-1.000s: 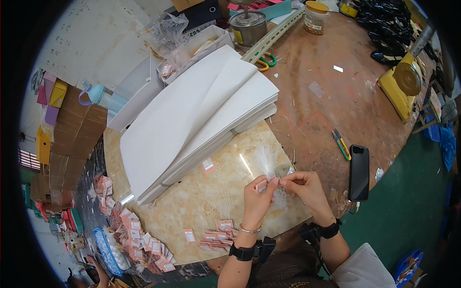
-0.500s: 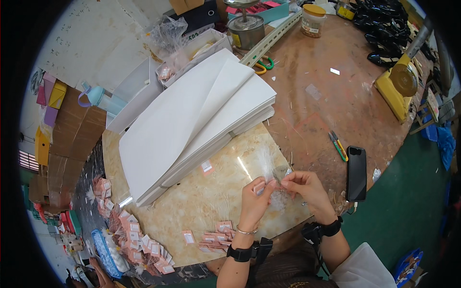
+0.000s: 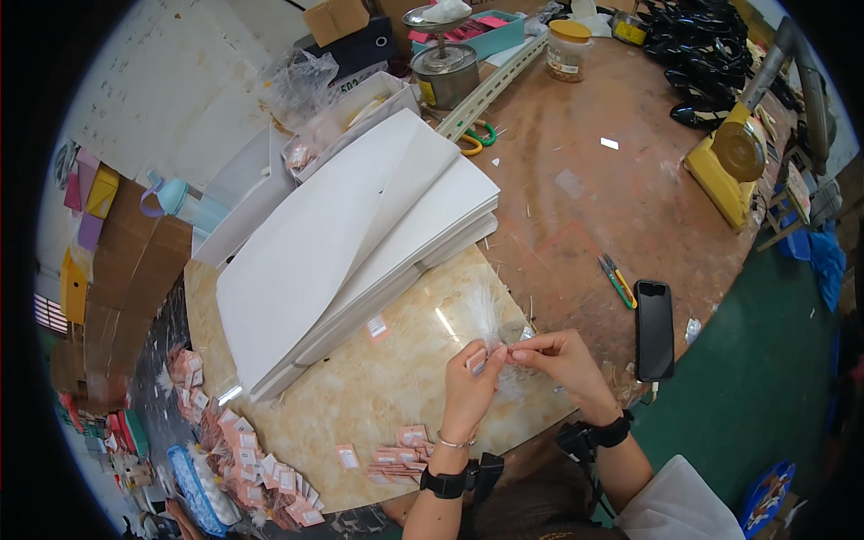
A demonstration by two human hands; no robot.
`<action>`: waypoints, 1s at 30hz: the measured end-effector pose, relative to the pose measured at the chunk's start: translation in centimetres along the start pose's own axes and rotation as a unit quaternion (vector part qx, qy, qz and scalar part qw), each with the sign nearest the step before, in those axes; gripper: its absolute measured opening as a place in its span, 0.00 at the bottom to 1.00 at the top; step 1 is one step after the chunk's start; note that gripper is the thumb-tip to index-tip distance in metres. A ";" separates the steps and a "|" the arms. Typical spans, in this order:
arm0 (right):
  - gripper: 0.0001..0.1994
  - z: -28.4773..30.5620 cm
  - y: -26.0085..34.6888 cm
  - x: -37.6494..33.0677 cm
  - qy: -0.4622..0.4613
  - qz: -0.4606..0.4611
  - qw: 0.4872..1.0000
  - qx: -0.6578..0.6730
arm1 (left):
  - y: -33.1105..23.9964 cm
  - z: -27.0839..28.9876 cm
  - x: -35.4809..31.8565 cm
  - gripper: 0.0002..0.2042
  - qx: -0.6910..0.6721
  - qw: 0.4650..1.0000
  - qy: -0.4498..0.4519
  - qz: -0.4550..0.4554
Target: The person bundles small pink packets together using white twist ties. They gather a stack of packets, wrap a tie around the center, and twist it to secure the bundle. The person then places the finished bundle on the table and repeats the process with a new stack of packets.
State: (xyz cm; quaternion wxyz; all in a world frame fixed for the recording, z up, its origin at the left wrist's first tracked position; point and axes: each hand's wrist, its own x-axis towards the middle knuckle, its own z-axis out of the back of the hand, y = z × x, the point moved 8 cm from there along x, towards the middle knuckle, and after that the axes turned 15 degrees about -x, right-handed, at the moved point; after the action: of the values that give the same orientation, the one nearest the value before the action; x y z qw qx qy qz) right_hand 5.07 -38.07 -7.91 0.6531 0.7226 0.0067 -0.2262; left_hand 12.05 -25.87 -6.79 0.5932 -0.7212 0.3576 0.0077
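Note:
My left hand [image 3: 470, 389] and my right hand [image 3: 560, 360] meet over the near edge of a marble-patterned slab [image 3: 360, 396]. Between their fingertips they pinch a small pink tag [image 3: 477, 360] together with a wispy white tuft of fibres [image 3: 486, 317] that fans upward. Both wrists wear black bands. A small heap of similar pink tags [image 3: 400, 459] lies just left of my left forearm, and single tags [image 3: 376, 327] lie scattered on the slab.
A thick stack of large white sheets [image 3: 351, 234] lies up left. A black phone [image 3: 654, 328] and small snips [image 3: 616, 281] rest on the brown table at right. Further back are scissors [image 3: 477, 139], a metal tin, a jar and a yellow machine [image 3: 731, 166]. Many pink tags [image 3: 252, 459] pile at lower left.
The hands have stayed in the same spot, with the fingers working the tag and tuft slightly; nothing else has moved.

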 end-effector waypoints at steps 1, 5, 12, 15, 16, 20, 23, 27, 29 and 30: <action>0.09 0.3 0.0 0.1 -0.004 0.008 1.000 -0.023 | -0.2 -0.5 0.0 0.07 0.000 1.000 0.002 0.005; 0.08 0.7 -0.3 0.1 -0.014 0.006 0.995 -0.094 | 0.0 -0.2 0.3 0.08 0.065 0.998 -0.006 -0.007; 0.07 0.1 -1.5 1.4 0.032 0.053 0.998 -0.015 | -2.6 -1.0 -0.9 0.10 0.087 0.995 0.027 -0.048; 0.06 1.1 -1.8 0.9 0.043 0.032 0.993 0.103 | -2.1 -2.9 -1.1 0.15 0.048 0.998 0.036 0.012; 0.06 1.0 -2.0 0.9 0.046 0.021 0.992 0.118 | -1.9 -2.6 -1.2 0.15 0.036 0.999 0.034 0.021; 0.07 0.6 -2.3 1.2 0.061 0.016 0.986 0.156 | -1.3 -2.2 -1.1 0.11 0.012 0.998 0.045 0.048; 0.06 0.7 -2.8 1.3 0.062 0.022 0.992 0.107 | -1.0 -2.3 -1.5 0.09 -0.032 0.995 0.043 0.079; 0.05 3.8 1.2 0.0 -0.063 0.023 0.983 -0.170 | -1.0 -1.4 -1.6 0.06 -0.072 0.990 0.040 0.112; 0.05 5.3 2.5 -0.6 -0.063 0.055 0.973 -0.216 | -0.3 -1.1 -1.3 0.05 -0.089 0.988 0.045 0.118; 0.05 5.8 2.8 -0.9 -0.062 0.072 0.966 -0.239 | -0.2 -1.1 -1.2 0.05 -0.097 0.987 0.046 0.120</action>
State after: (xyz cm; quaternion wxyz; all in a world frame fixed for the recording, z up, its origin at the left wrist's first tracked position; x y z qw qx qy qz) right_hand 3.30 -43.77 -5.20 0.8206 0.5287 -0.0315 -0.2145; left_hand 10.86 -26.22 -5.78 0.4979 -0.7267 0.4664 0.0802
